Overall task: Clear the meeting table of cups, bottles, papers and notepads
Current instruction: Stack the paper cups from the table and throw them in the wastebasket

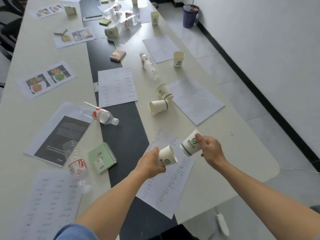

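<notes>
Currently, as I see it from the head camera: my left hand [150, 164] is closed round a white paper cup with a green logo [167, 156], tipped on its side with the mouth toward the right. My right hand [210, 149] pinches a second white paper cup with green logo and stripes [190, 143] by its rim, base pointing down-left; the two cups are near each other, not touching, above a printed white sheet [170, 181] lying near the table's right edge.

Items on the long cream meeting table with a dark centre strip [225, 153]:
- two toppled paper cups [160, 106], lying together at mid-table toward the right edge, beside a blank white sheet [197, 101];
- one upright paper cup [178, 59] farther along the right edge;
- a clear plastic bottle with red label [102, 115], lying across the dark strip's left border;
- another clear bottle [78, 165] lying near the left side, close to me;
- a third clear bottle [149, 65] lying past mid-table;
- a green spiral-bound notepad [101, 158] beside the dark strip;
- a dark-printed brochure [58, 135] toward the left;
- photo-printed sheets [46, 79] along the left edge.

A blue mesh wastebasket [190, 15] stands on the floor by the wall, off the far right corner.
</notes>
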Motion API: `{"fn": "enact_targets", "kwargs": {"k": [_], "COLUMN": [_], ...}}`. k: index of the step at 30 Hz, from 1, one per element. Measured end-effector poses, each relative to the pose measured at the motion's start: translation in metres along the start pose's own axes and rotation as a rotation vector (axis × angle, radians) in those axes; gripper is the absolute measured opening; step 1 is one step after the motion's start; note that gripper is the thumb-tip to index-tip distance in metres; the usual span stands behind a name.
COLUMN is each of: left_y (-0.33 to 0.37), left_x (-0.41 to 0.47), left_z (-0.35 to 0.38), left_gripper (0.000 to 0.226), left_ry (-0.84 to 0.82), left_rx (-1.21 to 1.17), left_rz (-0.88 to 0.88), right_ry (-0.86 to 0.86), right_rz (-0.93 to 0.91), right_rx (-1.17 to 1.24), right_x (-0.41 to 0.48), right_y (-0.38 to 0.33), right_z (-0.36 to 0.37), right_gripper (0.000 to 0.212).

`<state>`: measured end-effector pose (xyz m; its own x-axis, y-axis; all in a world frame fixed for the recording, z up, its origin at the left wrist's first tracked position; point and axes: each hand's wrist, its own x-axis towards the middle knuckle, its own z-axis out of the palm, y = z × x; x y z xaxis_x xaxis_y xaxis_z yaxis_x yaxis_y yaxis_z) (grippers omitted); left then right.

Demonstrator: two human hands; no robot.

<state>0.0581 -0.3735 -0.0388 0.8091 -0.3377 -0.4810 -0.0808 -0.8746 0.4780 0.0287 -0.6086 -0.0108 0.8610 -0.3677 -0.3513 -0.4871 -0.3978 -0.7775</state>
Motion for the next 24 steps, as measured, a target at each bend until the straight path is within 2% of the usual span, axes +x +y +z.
{"fn": "enact_targets", "kwargs": {"k": [2,5,6,11,15,19,24], "left_y": [0.001,0.0,-0.002,-0.011,-0.027,-0.036,-0.045], "left_x": [-0.012,-0.028,-0.035,-0.064,-0.069,-0.063,-0.035], "left_z": [-0.009,-0.023,-0.029,-0.048,-0.06,-0.065,-0.074], "left_gripper": [0.043,0.044,0.044,0.044,0.048,0.051,0.051], "left_ry": [0.007,0.039,0.056,0.159,0.238,0.246,0.271], "left_rx": [-0.131,-0.246,-0.266,-0.301,-0.242,-0.226,-0.22], "left_rz": [-0.036,-0.049,-0.041,-0.01,-0.034,-0.065,-0.131], "right_ry": [-0.018,-0.072,-0.1,-0.298,-0.422,-0.543,-0.544], "right_rz": [-0.062,-0.139,-0.168,-0.216,-0.258,-0.292,-0.328], "right_rx": [0.044,0.089,0.097,0.037,-0.043,-0.117,-0.256], "right_x": [-0.009,-0.023,-0.028,-0.047,-0.052,-0.046,0.014], "right_y": [-0.022,-0.047,-0.055,-0.079,-0.08,-0.086,-0.105], "right_z": [0.011,0.03,0.036,0.062,0.083,0.09,0.08], "right_gripper": [0.076,0.045,0.043,0.061,0.057,0.046,0.051]}}
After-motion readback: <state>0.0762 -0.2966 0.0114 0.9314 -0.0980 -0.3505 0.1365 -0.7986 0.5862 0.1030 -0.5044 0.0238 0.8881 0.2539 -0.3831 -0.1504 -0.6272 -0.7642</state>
